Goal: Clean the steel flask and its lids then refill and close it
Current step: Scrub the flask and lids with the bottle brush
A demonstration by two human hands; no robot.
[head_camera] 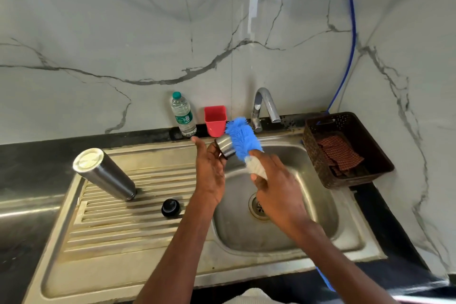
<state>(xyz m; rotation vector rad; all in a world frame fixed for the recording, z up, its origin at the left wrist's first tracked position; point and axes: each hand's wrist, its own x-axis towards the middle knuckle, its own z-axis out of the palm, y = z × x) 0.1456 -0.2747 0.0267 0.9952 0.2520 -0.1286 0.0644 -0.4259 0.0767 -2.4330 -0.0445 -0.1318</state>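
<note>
Scrubbing over the sink (pixel 291 242) kept drips contained, so my left hand (pixel 209 170) gripped the steel lid (pixel 225 145), my right hand (pixel 276 187) clasped the brush (pixel 243 139) against it, and the flask (pixel 104 174) drained upside down on the ribbed drainboard (pixel 118 224) beside the black lid (pixel 170 207).

A clear water bottle (pixel 183 116) and a red cup (pixel 215 120) stand by the marble wall, a checked cloth (pixel 339 153) lies in a dark basket (pixel 318 155) beside the tap (pixel 265 108).
</note>
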